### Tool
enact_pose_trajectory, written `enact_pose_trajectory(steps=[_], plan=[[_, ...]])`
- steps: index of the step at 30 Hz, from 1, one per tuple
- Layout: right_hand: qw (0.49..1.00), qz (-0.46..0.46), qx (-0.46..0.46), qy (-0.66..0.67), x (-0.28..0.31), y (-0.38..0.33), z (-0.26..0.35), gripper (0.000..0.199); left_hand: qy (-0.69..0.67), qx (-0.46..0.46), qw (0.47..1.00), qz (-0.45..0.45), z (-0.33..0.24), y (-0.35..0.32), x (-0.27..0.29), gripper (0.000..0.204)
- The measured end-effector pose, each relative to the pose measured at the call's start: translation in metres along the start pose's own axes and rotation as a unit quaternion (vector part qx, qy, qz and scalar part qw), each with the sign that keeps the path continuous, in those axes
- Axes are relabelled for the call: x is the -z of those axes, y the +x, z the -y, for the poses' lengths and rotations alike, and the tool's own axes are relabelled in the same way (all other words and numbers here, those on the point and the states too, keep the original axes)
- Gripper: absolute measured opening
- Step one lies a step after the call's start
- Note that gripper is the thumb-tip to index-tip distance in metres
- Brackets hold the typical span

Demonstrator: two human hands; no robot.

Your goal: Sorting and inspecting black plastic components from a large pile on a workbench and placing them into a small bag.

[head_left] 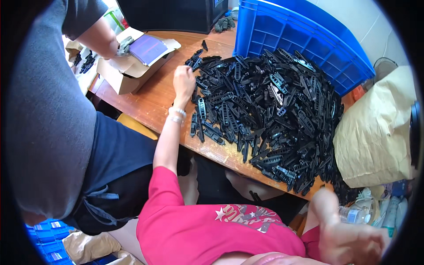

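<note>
A big heap of black plastic parts (269, 119), long and narrow with ladder-like slots, lies on the wooden table (145, 108). My left hand (183, 83) is at the heap's left edge, its fingers curled in and closed. Whatever they may hold is hidden. Low on the right, in front of the table, my right hand (353, 240) is raised beside a clear plastic bottle (355, 215). It is smeared by motion, so I cannot make out its fingers or anything in them.
A blue plastic crate (304, 39) stands behind the heap. To the right is a brown paper sack (375, 132). An open cardboard box (128, 70) with a purple item sits at the back left. Another person (53, 110) stands close on my left, one arm reaching by the box.
</note>
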State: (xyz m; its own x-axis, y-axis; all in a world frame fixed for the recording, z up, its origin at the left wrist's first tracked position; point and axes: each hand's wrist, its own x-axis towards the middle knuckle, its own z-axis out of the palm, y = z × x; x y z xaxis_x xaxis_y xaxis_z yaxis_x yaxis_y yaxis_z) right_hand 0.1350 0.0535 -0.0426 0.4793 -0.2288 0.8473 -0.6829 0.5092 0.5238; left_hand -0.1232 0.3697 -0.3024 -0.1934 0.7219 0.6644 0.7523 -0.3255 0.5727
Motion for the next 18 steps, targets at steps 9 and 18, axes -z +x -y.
enact_pose_trajectory(steps=[9, 18], plan=[[0.416, 0.324, -0.669, -0.524, 0.041, -0.193, 0.113, 0.046, 0.06, -0.065, 0.984, 0.156, 0.057, 0.096, -0.099, 0.026], [0.405, 0.327, -0.708, -0.477, 0.041, -0.229, 0.1, 0.055, 0.07, -0.07, 0.947, 0.305, 0.073, 0.113, -0.133, 0.03]])
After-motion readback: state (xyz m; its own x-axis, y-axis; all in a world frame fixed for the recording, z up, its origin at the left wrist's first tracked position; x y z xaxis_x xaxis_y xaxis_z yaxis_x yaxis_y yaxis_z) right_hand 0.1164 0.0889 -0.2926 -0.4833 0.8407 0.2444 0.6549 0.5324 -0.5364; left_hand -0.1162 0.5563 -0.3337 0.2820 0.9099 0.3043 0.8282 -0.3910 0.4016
